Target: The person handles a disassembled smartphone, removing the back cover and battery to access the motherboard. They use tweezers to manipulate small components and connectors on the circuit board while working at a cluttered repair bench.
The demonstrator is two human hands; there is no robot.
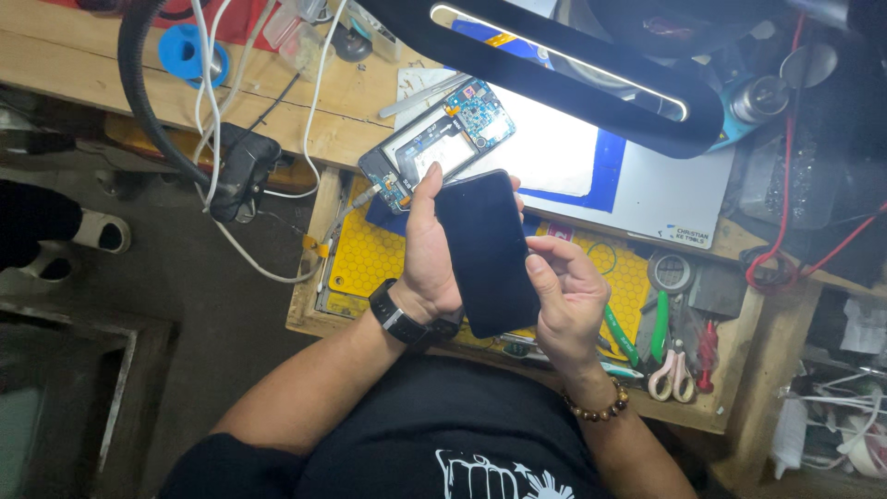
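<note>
- Above the tabletop (65,65) a dark lamp head (591,79) overhangs the white mat (647,189), closing off approach from overhead there;
- the opened phone chassis (439,143) lies just beyond the left hand (427,254); white cables (217,102) and a black hose (139,102) cross the left side;
- pliers and scissors (673,356) crowd the space right of the right hand (568,296); the yellow mat (370,259) left of the hands offers bare room.
</note>
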